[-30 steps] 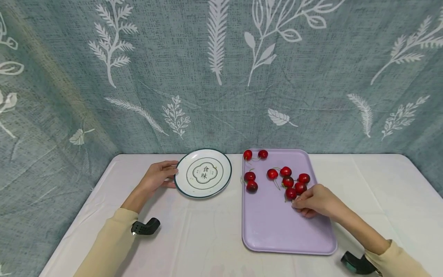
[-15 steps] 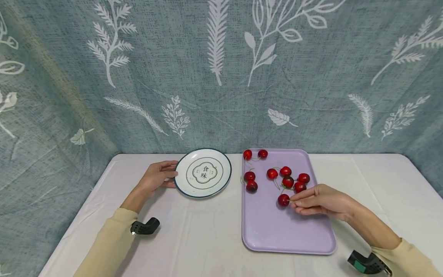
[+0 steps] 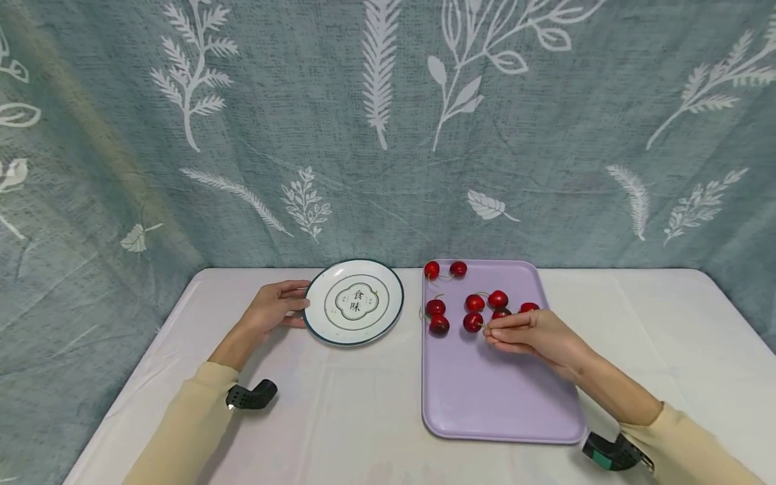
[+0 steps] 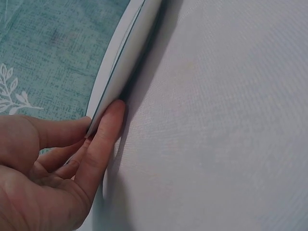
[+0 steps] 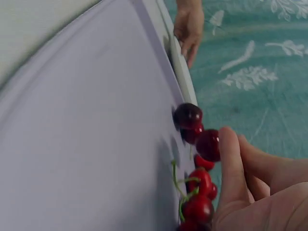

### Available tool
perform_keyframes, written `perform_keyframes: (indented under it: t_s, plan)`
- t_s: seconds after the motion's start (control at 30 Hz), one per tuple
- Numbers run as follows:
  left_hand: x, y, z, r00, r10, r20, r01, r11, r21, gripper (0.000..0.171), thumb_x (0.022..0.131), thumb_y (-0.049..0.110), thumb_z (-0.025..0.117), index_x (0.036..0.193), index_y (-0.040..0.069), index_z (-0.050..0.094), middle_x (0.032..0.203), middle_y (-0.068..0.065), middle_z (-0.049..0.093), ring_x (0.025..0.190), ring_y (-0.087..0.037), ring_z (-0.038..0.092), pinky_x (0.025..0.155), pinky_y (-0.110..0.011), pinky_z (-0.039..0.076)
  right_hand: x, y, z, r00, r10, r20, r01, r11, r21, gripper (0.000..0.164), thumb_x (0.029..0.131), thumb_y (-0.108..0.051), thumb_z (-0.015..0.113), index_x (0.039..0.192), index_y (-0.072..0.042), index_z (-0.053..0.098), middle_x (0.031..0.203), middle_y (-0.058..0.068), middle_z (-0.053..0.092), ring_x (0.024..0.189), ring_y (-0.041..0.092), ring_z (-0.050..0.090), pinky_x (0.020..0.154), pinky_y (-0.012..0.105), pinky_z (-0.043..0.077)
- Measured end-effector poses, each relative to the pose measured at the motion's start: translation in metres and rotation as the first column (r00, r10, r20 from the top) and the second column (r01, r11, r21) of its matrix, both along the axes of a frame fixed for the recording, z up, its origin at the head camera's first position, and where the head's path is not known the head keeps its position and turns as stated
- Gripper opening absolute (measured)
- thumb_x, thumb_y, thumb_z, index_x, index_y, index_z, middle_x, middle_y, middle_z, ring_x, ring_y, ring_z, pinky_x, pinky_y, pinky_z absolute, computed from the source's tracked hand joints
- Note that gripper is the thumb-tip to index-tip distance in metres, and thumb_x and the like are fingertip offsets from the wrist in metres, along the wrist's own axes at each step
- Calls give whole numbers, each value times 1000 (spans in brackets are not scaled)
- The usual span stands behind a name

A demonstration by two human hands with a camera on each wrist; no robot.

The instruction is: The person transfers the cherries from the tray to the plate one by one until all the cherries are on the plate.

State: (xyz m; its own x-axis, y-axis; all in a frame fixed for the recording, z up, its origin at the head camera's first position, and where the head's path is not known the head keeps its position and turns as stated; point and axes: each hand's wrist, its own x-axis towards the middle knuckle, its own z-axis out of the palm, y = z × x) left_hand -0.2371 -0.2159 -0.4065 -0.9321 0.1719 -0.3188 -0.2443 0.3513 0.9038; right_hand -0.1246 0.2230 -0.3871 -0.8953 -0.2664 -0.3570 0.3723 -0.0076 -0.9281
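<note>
Cherry [image 3: 473, 322] and fingers meet over the far half of the tray [image 3: 497, 397]: the fruit sits just left of your right hand [image 3: 538, 340], its stem [image 3: 484, 327] running back toward the fingertips. You have those fingers narrowed to a pinch, apparently on the stem rather than round the fruit. Nearly a ball, the fruit offers no clear long axis, so the stem gives the line to work by. It looks raised off the tray, though you can't judge the gap.

Your right hand is clearly the nearer one. Your left hand [image 3: 269, 311] is well left of the tray, its fingers gripping the plate [image 3: 354, 335] by the rim on the side away from the tray. Near the tray's left lip, two other cherries [image 3: 439, 325] lie between your pinched one and the plate.

Skins are glossy and dark red, stems thin and green. You have a smooth lilac tray with rounded corners, a round, shiny white plate edged in dark teal, a creased white cloth surface [image 3: 351, 404], and, behind the tray, a woven-looking blue-green curtain [image 3: 303, 121] printed with white leaves.
</note>
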Motion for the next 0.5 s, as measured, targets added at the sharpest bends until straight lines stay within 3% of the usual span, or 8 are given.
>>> perform_keyframes:
  t_s: [0.27, 0.5]
  plan:
    - [-1, 1, 0, 1000, 2, -7, -2, 1000, 9, 51, 98, -1, 53, 147, -4, 38, 142, -28, 42, 85, -10, 62, 72, -32, 62, -15, -25, 1, 995, -93, -32, 93, 996, -19, 43, 95, 1, 59, 132, 20, 46, 117, 22, 66, 98, 14, 69, 93, 32, 54]
    - [2, -3, 0, 1000, 10, -5, -10, 1000, 4, 51, 99, 0, 53, 148, -4, 37, 145, -29, 40, 89, -12, 63, 73, -32, 62, -32, -45, 2, 991, -133, -23, 130, 986, -103, 41, 97, 5, 54, 135, 18, 45, 114, 13, 69, 97, 13, 69, 96, 32, 51]
